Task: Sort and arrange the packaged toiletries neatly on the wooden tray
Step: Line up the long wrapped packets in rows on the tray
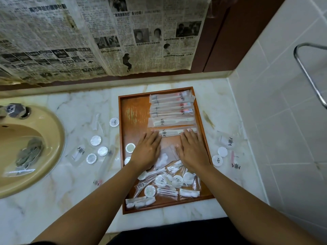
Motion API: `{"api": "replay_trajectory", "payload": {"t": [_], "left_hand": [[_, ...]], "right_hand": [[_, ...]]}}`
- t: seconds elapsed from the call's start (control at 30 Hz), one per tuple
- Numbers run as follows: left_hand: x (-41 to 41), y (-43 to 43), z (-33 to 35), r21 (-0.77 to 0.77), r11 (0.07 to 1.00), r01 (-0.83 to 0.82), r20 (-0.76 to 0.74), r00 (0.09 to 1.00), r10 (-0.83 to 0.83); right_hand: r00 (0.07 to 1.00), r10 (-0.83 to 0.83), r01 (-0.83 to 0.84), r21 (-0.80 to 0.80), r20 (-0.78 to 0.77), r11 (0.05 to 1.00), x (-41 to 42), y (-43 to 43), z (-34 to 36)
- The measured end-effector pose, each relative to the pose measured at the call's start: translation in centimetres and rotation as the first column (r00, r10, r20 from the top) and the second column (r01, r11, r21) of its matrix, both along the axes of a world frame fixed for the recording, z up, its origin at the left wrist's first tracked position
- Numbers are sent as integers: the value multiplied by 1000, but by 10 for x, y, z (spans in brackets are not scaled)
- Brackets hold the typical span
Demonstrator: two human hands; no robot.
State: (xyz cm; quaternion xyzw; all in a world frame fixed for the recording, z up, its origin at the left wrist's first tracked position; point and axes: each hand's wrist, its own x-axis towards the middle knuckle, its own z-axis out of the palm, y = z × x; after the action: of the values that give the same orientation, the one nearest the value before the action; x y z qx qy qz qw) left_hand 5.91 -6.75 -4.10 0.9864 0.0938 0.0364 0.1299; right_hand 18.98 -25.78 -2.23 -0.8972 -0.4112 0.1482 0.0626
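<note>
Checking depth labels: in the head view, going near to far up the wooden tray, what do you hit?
cotton swab packets → heap of round packets → left hand and right hand side by side → comb packet under their fingertips → another long packet → toothbrush packets at the far end

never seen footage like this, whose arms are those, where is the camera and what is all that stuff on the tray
There is no machine here: a person wears a camera on the head, so this single picture looks down along their own arms. The left hand and right hand lie flat with straight fingers, fingertips touching the two ends of a packaged comb; nothing is gripped. The comb lies on a wooden tray on a marble counter beside a sink. At the tray's far end packaged toothbrushes lie in a row; at the near end is a loose pile of cotton buds and round packets. More packets lie on the counter.
</note>
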Motion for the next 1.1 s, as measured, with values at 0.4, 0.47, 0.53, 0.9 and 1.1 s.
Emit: {"api": "replay_trajectory", "payload": {"t": [0.4,0.47,0.53,0.9,1.1], "left_hand": [[1,10,9,-210,978,2,-115,993,-27],[-2,14,16,-281,959,-27,-65,998,9],[-10,18,24,-346,935,-74,16,996,85],[-70,35,33,-210,946,-248,63,962,266],[-86,36,42,-246,903,-352,107,916,386]], "right_hand": [[994,3,12,130,-113,992,14,-20,-6],[992,-4,22,149,-123,989,17,-20,-4],[990,-25,46,148,-141,988,18,-18,1],[987,15,-62,301,158,952,-17,12,18],[966,259,-247,345,13,906,-46,60,7]]}}
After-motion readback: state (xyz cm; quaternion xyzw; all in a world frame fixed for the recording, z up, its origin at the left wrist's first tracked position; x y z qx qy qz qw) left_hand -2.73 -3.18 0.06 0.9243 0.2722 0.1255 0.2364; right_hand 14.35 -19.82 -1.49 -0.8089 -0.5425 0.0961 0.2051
